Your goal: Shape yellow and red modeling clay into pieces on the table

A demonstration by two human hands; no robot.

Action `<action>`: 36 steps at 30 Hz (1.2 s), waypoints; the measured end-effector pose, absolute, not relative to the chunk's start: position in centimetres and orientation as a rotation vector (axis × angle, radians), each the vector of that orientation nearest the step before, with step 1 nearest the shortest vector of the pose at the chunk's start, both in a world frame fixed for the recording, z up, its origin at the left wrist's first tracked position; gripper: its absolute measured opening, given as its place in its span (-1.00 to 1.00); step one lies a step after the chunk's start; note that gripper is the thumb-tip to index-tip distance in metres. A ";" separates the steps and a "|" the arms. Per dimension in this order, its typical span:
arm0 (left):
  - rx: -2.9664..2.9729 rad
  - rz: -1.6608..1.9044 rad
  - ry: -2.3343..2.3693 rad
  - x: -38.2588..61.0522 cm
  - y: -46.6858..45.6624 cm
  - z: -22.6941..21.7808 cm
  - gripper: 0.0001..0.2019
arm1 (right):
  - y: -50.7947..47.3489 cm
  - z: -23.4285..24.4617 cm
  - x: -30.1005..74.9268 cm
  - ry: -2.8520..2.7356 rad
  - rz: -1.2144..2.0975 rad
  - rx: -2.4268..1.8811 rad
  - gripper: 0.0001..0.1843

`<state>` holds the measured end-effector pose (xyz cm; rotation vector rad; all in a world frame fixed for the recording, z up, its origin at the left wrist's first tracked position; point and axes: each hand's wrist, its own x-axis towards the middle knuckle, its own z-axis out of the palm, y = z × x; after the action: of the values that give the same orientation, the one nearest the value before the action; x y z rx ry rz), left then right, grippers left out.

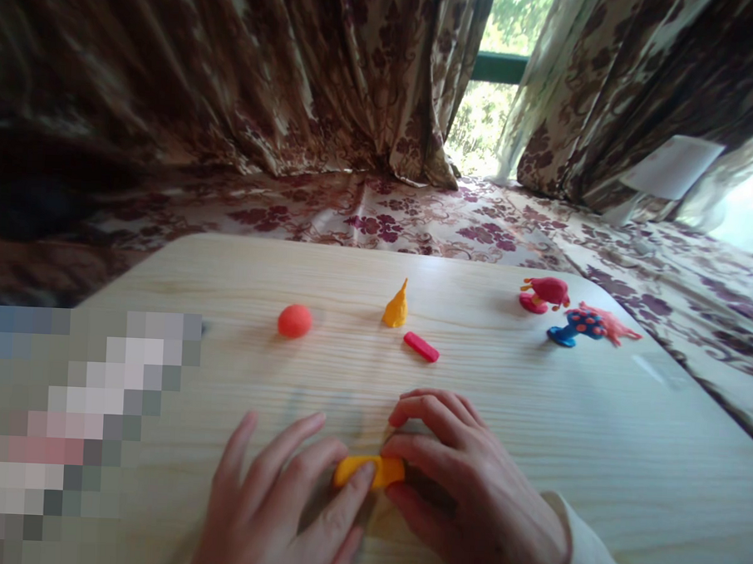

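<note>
An orange roll of clay lies on the light wooden table near its front edge. My left hand has its fingers bent over the roll's left end, touching it. My right hand curls round the roll's right end, thumb and fingers pressing it. Farther back on the table lie a red-orange clay ball, a small yellow-orange clay cone and a short red clay stick.
Two clay figures stand at the table's back right: a red one and a blue one with orange dots and pink parts. Flowered cloth and curtains lie behind. A blurred-out patch covers the left.
</note>
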<state>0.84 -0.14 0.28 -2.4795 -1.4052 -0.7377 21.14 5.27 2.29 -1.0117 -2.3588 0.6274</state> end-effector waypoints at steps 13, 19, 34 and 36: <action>-2.469 -0.791 -1.473 0.8 0.3 0.6 -0.71 | 5.2 2.4 21.1 -2.374 0.612 -1.011 -0.81; -2.480 -0.675 -1.396 -0.3 0.9 0.2 -0.69 | 5.1 2.4 21.3 -2.355 0.576 -0.982 -0.73; -2.501 -0.749 -1.466 -0.2 1.1 -0.2 -0.75 | 4.9 1.8 21.6 -2.397 0.295 -0.813 -0.68; -2.511 -0.749 -1.459 -0.1 1.0 -0.2 -0.76 | 4.9 1.8 21.6 -2.389 0.341 -0.820 -0.66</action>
<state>-0.15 1.01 -0.17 -2.5112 -1.4588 -0.7492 21.60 4.89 1.84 -0.8204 -2.3885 0.3412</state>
